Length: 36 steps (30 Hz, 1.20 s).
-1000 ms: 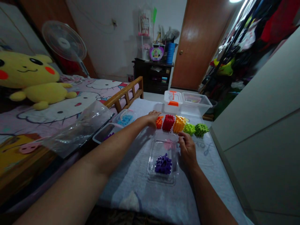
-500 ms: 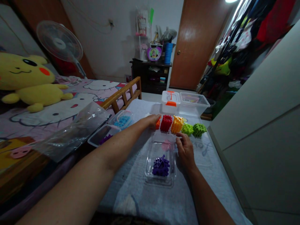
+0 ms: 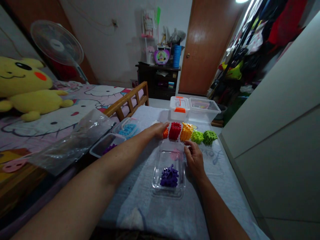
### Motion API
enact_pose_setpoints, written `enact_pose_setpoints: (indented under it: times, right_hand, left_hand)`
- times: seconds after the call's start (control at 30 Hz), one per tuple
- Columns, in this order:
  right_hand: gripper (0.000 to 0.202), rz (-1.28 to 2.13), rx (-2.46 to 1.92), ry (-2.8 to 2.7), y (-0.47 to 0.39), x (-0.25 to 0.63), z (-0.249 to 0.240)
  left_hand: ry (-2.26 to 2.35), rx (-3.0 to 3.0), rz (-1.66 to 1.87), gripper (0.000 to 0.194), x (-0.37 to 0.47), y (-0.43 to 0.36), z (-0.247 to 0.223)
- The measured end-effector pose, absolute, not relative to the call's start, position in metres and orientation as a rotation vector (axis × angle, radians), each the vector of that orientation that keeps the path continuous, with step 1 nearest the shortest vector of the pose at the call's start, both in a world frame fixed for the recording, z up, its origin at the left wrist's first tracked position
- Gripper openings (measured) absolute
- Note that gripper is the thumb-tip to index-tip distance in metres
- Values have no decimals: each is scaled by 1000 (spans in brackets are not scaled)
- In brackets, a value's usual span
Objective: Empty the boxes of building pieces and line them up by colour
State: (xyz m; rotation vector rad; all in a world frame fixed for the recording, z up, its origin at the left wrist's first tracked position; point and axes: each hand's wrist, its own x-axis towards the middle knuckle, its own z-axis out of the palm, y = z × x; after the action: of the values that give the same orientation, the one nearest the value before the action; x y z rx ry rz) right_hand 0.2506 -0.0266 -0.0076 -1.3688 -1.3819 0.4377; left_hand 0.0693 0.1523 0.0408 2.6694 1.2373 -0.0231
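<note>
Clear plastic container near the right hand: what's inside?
A purple knobbly block sits in the clear plastic container, hiding whatever lies beneath. Whether the pink patch farther back is inside or underneath, I can't tell.

Looking like a bedroom in a home. Seeing a bed (image 3: 82, 96) on the left, with a wooden rail (image 3: 128, 96) and a pink sheet (image 3: 60, 115) with white cats on it. Finding a big yellow stuffed toy (image 3: 37, 100) lying on top, with a round fan (image 3: 57, 44) near it. Spotting lots of clothes (image 3: 285, 28) on the right, near a brown door (image 3: 202, 50). Noticing a low, dark cabinet (image 3: 146, 80) at the back, too, with a purple box (image 3: 161, 57) and other little things on top.
</note>
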Motion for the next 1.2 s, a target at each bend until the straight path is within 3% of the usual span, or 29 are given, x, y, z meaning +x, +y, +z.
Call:
enact_pose_setpoints:
  times: [0.13,0.33,0.5,0.7,0.87,1.2]
  right_hand:
    - [23,438,-1366,-1371,-28,250,-5]
    - [23,441,-1371,-1379,-28,250,-5]
    - [24,447,-1367,-1363,-28,251,-4]
    - [26,508,-1366,-1344,-29,247,-2]
    - [29,531,-1362,-1367,-29,245,-4]
    - [28,513,-1346,-1373,-28,246,-4]
  left_hand:
    - [1196,2656,-76,96,63,150,42]
    - [1189,2753,86,90,51,142,49]
    - [1224,2704,175,98,47,136,88]
    - [998,2672,317,90,45,83,133]
    - [774,2735,169,91,52,42,118]
    - [778,2847,-79,62,59,31,79]
